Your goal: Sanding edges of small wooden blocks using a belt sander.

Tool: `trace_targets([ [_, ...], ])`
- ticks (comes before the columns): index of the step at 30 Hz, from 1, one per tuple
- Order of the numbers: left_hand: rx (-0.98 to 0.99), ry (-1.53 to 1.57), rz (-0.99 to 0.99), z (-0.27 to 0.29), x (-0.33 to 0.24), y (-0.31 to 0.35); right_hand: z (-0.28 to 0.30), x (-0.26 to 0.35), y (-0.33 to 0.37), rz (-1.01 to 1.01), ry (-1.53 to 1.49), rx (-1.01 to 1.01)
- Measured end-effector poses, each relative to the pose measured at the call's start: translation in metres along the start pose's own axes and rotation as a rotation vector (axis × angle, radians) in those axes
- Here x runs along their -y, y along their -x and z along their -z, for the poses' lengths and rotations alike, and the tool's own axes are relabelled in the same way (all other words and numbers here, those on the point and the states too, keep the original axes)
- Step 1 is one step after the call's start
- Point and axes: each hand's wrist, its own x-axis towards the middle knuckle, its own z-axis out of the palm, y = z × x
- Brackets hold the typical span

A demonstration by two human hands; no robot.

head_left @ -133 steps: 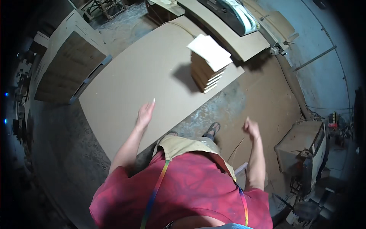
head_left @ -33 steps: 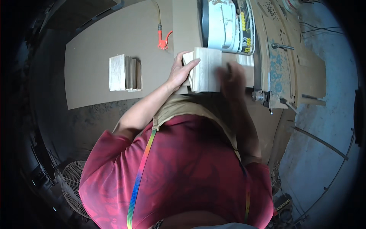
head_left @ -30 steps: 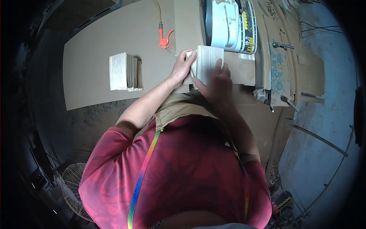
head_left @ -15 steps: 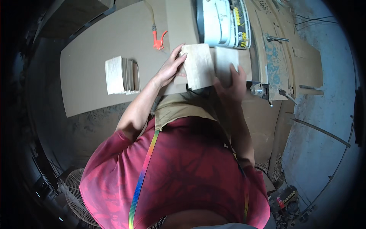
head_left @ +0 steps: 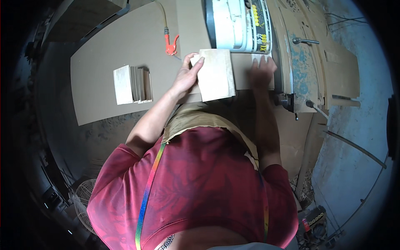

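Note:
My left hand (head_left: 187, 77) is closed on the left edge of a pale rectangular wooden board (head_left: 215, 75), thumb on its upper face. The board is held at the bench's near edge, in front of my apron. Over to the right, my right hand (head_left: 263, 71) is in shadow, its fingers bent over a pale flat sheet (head_left: 259, 56) beside the bucket's base. Most of that sheet is hidden under the fingers. On the left part of the bench stands a row of similar thin wooden boards (head_left: 124, 84), leaning together.
A white bucket (head_left: 235, 27) with a dark and yellow label stands behind my hands. A red air blow gun (head_left: 171, 46) on a hose lies on the brown bench top (head_left: 96, 54). A machine with a lever (head_left: 306, 41) borders the right side. A wire fan guard (head_left: 85, 204) is at lower left.
My right hand has moved right, away from the wooden board and up to the bucket's base, with the pale sheet. My left hand still holds the board, now facing up more squarely.

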Motion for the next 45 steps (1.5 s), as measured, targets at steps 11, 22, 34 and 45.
trace_targets([
  [11, -0.093, -0.156, -0.168, 0.010, 0.029, -0.025, 0.081, 0.181, 0.046, 0.045, -0.141, 0.262],
  [22, 0.092, 0.078, 0.022, 0.029, 0.010, -0.012, 0.104, 0.080, 0.053, -0.065, -0.520, 0.169],
  [34, 0.044, 0.121, -0.023, 0.016, 0.005, -0.002, -0.013, -0.003, 0.003, 0.039, 0.039, 0.010],
  [45, 0.016, 0.062, -0.208, 0.018, 0.028, -0.021, 0.083, 0.138, 0.066, 0.005, -0.175, 0.263],
])
